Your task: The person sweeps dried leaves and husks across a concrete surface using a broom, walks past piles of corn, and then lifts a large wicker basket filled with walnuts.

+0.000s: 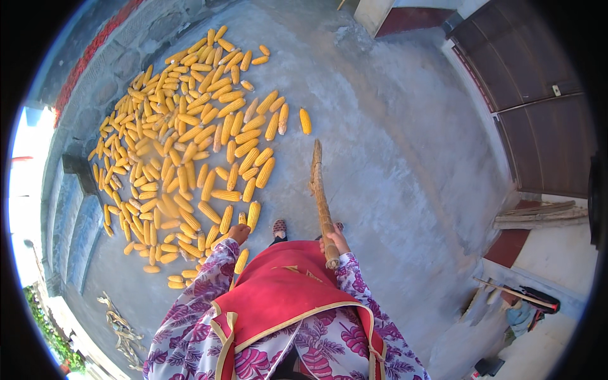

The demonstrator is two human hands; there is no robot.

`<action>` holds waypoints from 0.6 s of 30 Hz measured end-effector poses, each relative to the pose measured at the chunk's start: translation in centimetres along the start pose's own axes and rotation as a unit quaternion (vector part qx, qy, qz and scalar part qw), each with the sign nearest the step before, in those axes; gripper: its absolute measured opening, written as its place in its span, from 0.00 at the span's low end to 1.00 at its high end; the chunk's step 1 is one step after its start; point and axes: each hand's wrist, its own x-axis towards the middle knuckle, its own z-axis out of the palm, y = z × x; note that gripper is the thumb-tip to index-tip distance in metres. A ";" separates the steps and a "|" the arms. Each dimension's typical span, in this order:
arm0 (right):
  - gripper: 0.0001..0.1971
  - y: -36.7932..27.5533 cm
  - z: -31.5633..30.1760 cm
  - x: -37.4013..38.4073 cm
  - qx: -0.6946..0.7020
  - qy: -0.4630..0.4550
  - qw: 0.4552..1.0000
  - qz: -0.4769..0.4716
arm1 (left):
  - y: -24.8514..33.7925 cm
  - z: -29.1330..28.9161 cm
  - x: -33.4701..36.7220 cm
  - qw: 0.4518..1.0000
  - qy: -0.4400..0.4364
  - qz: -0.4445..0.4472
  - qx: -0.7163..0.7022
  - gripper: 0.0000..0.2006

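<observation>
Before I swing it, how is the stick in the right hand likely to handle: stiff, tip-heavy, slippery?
The stick will probably stay stiff, since it looks thick, woody and only slightly bent. It may feel tip-heavy, as most of its length lies beyond the right hand. Slipping seems less likely: its surface looks rough and knobbly.

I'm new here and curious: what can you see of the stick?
The stick is long, tan-brown and looks like rough wood, slightly bent, with a knobbly bump partway along and a blunt near end. The right-hand grip wraps it close to that end, which shows over the red apron; whether they touch is unclear. It points ahead, right of the spread corn cobs.
</observation>
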 end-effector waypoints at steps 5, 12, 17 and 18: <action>0.19 -4.3 -3.4 0.0 0.009 0.052 0.999 0.006 | 2.5 1.2 2.0 0.998 0.061 -0.021 0.004 0.13; 0.19 -13.8 -10.6 2.7 0.014 0.044 0.997 0.062 | 14.2 5.6 5.0 0.995 0.023 -0.035 -0.087 0.15; 0.22 -20.4 -12.6 5.4 -0.029 0.039 0.996 0.077 | 21.8 8.4 7.2 0.986 0.020 0.034 -0.163 0.14; 0.22 -21.4 -12.6 6.2 -0.039 0.040 0.996 0.075 | 22.6 8.6 7.2 0.989 0.020 0.044 -0.138 0.14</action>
